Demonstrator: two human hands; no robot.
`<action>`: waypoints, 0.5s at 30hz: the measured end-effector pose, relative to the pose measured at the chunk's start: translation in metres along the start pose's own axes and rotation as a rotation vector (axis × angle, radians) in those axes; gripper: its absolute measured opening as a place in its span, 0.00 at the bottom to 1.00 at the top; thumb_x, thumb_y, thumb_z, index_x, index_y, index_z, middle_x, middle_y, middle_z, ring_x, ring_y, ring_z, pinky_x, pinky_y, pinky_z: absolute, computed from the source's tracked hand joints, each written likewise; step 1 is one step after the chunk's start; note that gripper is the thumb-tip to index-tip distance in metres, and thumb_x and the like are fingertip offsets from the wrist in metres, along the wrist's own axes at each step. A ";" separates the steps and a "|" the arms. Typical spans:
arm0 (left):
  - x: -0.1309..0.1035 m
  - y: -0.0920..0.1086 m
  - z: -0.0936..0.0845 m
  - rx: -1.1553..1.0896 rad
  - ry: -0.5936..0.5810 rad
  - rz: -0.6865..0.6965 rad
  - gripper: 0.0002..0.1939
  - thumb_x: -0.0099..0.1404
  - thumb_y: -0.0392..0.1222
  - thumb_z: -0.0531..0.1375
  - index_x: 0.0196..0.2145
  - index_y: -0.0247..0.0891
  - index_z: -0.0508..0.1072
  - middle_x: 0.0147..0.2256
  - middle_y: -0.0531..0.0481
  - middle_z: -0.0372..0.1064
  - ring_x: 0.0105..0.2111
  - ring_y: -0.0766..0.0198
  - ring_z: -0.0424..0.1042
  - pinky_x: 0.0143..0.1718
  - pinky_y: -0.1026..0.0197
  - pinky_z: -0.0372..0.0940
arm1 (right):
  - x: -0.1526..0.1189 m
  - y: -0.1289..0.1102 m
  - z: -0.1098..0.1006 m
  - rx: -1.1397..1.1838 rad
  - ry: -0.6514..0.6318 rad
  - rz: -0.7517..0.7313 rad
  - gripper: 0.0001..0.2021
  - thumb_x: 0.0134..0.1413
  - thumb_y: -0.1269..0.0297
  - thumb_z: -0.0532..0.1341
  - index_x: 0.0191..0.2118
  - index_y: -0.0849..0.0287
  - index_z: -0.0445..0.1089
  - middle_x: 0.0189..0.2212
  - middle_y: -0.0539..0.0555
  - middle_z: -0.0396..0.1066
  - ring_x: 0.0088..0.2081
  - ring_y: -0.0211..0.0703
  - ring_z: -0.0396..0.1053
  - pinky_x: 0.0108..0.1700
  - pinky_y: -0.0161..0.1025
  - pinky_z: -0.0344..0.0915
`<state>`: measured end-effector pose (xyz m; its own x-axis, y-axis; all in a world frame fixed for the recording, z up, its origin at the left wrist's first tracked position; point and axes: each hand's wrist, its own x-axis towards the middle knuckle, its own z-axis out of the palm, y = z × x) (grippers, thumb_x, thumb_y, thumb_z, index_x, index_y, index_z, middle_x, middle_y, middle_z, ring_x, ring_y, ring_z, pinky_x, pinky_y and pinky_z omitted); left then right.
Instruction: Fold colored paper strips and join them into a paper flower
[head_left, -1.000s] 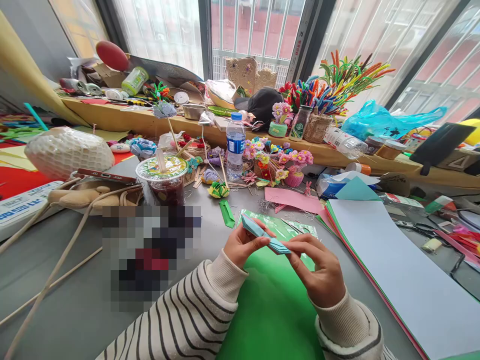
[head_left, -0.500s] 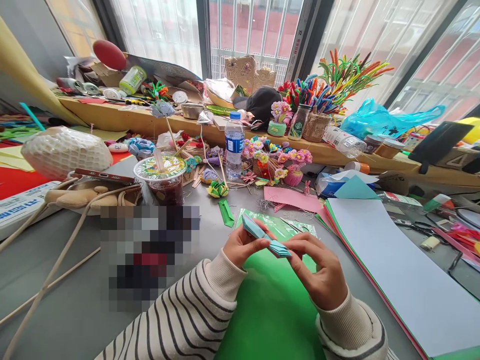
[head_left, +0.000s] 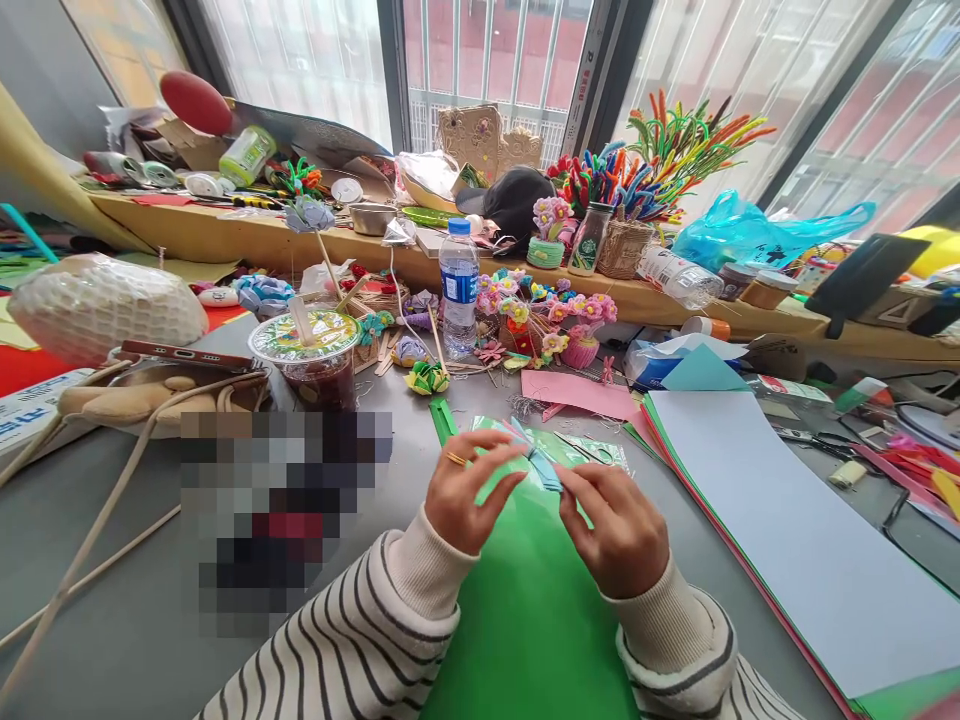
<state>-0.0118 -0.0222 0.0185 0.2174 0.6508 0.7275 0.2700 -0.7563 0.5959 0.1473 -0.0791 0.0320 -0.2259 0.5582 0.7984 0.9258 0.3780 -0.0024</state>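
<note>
A light-blue folded paper (head_left: 547, 471) with a pink streak at its far end is held above a green sheet (head_left: 536, 620). My right hand (head_left: 619, 520) pinches the near right end of the folded paper between thumb and fingers. On the other side, my left hand (head_left: 469, 490) has its thumb and fingers apart, with the fingertips close to the paper's left edge; whether they touch it I cannot tell. A clear plastic packet (head_left: 600, 452) lies just behind the hands, and a green folded paper strip (head_left: 442, 420) is beyond my left hand.
A stack of coloured paper (head_left: 780, 510) lies on the right. Behind stand a water bottle (head_left: 458, 290), a lidded drink cup (head_left: 307, 350) and pink crafted flowers (head_left: 585, 310). Scissors (head_left: 832, 440) rest at the far right. A cluttered wooden ledge (head_left: 420, 255) runs below the windows.
My left hand has loosened its grip on the folded paper and its fingers have spread. My right hand still pinches the paper. The whole view has shifted slightly.
</note>
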 end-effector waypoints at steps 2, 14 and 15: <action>-0.001 -0.001 0.000 0.035 -0.134 0.159 0.13 0.55 0.33 0.57 0.38 0.43 0.72 0.34 0.46 0.69 0.35 0.61 0.67 0.35 0.59 0.64 | -0.001 -0.002 0.003 -0.066 -0.033 -0.073 0.11 0.47 0.75 0.54 0.37 0.59 0.70 0.25 0.55 0.70 0.28 0.43 0.66 0.31 0.39 0.63; -0.006 -0.007 0.005 0.051 -0.355 0.311 0.15 0.58 0.30 0.50 0.40 0.37 0.71 0.35 0.39 0.71 0.38 0.57 0.70 0.39 0.56 0.66 | -0.008 -0.001 0.009 -0.040 -0.104 -0.164 0.09 0.50 0.74 0.54 0.32 0.59 0.70 0.23 0.54 0.70 0.24 0.40 0.65 0.28 0.37 0.63; -0.007 -0.007 0.005 0.032 -0.362 0.297 0.15 0.58 0.30 0.50 0.40 0.37 0.71 0.36 0.39 0.71 0.39 0.57 0.70 0.39 0.55 0.66 | -0.009 -0.001 0.008 -0.023 -0.101 -0.158 0.09 0.50 0.74 0.54 0.33 0.59 0.70 0.23 0.54 0.70 0.25 0.40 0.65 0.28 0.37 0.63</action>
<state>-0.0105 -0.0205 0.0076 0.6010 0.3925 0.6962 0.1743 -0.9145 0.3652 0.1456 -0.0780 0.0201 -0.3969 0.5648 0.7236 0.8828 0.4506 0.1325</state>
